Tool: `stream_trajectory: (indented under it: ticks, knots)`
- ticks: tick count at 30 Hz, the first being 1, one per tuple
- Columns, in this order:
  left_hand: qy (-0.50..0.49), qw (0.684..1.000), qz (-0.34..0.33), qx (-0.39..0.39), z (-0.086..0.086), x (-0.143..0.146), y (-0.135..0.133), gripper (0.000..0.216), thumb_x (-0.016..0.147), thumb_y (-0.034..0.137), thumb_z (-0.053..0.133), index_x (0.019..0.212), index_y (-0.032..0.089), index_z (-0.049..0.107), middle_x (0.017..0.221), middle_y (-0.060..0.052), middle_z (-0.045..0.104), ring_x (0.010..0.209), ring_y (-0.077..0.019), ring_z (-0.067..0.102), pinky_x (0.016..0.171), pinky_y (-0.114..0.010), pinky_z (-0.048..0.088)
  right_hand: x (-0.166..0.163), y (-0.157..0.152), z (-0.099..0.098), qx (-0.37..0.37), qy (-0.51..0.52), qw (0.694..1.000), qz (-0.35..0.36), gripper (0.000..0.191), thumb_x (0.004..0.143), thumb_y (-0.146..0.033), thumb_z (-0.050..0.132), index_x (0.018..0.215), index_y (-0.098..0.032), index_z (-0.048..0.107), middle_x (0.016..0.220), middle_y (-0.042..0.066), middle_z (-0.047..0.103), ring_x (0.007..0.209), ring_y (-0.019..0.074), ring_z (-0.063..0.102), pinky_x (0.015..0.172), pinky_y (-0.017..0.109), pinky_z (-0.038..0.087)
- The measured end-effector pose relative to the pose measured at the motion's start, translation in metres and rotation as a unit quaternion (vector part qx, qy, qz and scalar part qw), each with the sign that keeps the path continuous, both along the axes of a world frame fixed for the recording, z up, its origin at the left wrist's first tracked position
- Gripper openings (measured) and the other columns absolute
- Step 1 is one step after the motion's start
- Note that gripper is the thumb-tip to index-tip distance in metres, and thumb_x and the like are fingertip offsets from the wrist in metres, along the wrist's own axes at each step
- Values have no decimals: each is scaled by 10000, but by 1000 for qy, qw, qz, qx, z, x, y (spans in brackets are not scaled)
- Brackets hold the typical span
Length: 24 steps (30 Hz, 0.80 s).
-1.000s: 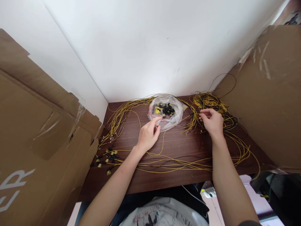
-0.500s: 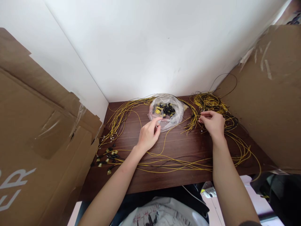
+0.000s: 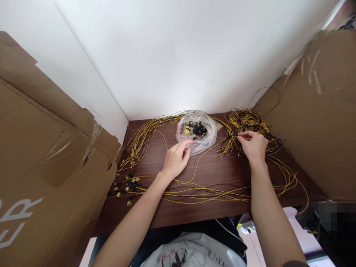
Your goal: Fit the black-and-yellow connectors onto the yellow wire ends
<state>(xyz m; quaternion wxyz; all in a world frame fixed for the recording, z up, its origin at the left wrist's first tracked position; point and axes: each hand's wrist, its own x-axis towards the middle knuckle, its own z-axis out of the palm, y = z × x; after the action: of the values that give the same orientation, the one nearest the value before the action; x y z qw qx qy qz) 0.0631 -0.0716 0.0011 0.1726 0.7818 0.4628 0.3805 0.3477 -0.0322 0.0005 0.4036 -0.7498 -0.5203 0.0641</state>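
My left hand [image 3: 177, 158] is at the front rim of a clear plastic bag [image 3: 211, 142]. Its fingers are curled toward the thumb, the index finger reaching over the rim; whatever may be between them is too small to make out. Inside the bag lie small black parts [image 3: 198, 129] and yellow pieces [image 3: 187, 131]. To the right, my right hand [image 3: 253, 146] pinches a thin yellow wire [image 3: 236, 137] between thumb and index finger, beside the loose ends of a wire bundle [image 3: 226, 149].
A tangled heap of yellow and black wires [image 3: 247, 120] sits at the back right. More yellow wires [image 3: 211, 196] cross the brown tabletop [image 3: 178, 217], with black connectors tagged yellow [image 3: 128, 203] at left. Cardboard boxes [image 3: 55, 148] flank both sides; a white wall [image 3: 178, 55] stands behind.
My right hand has shifted slightly to the right, its fingertips drawing back from the bundle. My left hand stays at the bag's rim.
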Motion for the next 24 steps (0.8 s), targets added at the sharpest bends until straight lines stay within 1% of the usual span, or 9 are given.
stream_trajectory:
  ticks: [4, 6, 8, 10, 12, 15, 17, 20, 24]
  knots:
    - [-2, 1000, 1, 5, 0, 0, 1, 283, 852, 163, 480, 1120, 193, 565, 897, -31, 667, 742, -135, 594, 700, -245, 445, 0, 0, 1, 10, -19, 1000, -4, 130, 661, -172, 605, 733, -141, 709, 646, 51, 658, 577, 182, 609, 700, 346, 503]
    - [-2, 1000, 1, 8, -1, 0, 1, 281, 850, 160, 482, 1117, 189, 567, 896, -34, 671, 748, -138, 598, 703, -247, 448, -1, 0, 2, 33, -22, 999, 4, 141, 666, -181, 606, 749, -146, 714, 672, 50, 657, 562, 168, 590, 689, 343, 501]
    - [-3, 1000, 0, 13, -1, 0, 1, 278, 849, 158, 483, 1113, 186, 568, 903, -38, 674, 757, -141, 603, 706, -250, 452, -3, -1, 3, 71, -9, 997, 28, 149, 683, -202, 606, 772, -155, 716, 721, 53, 666, 569, 159, 586, 679, 338, 505]
    - [-3, 1000, 0, 18, -1, 1, 1, 271, 850, 156, 482, 1104, 183, 571, 911, -40, 676, 769, -144, 608, 711, -253, 456, -7, -1, 5, 111, 38, 991, 65, 148, 696, -227, 616, 790, -165, 712, 770, 58, 678, 613, 166, 606, 680, 338, 514]
    - [-2, 1000, -2, 22, -2, 1, 1, 260, 851, 154, 479, 1090, 179, 577, 922, -44, 677, 783, -147, 612, 718, -256, 461, -12, 0, 7, 137, 126, 977, 104, 140, 691, -244, 643, 794, -171, 704, 789, 57, 685, 671, 181, 635, 698, 347, 526]
    - [-1, 1000, -5, 27, -2, 1, 1, 243, 857, 152, 469, 1069, 177, 585, 948, -52, 676, 803, -150, 615, 729, -261, 467, -19, 0, 10, 151, 268, 938, 163, 141, 664, -249, 694, 783, -173, 689, 771, 45, 686, 698, 186, 659, 721, 357, 542]
    - [-1, 1000, -6, 29, -2, 1, 2, 236, 861, 152, 465, 1059, 178, 589, 963, -53, 675, 811, -152, 616, 735, -266, 469, -25, -1, 13, 150, 326, 913, 194, 157, 654, -248, 716, 787, -171, 685, 763, 39, 688, 686, 179, 664, 716, 353, 551]
    - [-3, 999, -10, 33, -2, 1, 2, 217, 869, 162, 463, 1039, 178, 597, 986, -56, 670, 816, -152, 611, 738, -271, 469, -38, -3, 15, 138, 369, 892, 223, 178, 652, -254, 731, 802, -169, 684, 766, 37, 692, 673, 171, 666, 698, 343, 560]
    - [3, 999, -15, 38, -1, 1, 2, 212, 892, 224, 459, 1033, 174, 609, 924, -56, 657, 786, -151, 591, 731, -280, 464, -60, -7, 14, 101, 359, 887, 272, 173, 673, -288, 727, 801, -178, 686, 779, 36, 696, 677, 174, 666, 686, 333, 561]
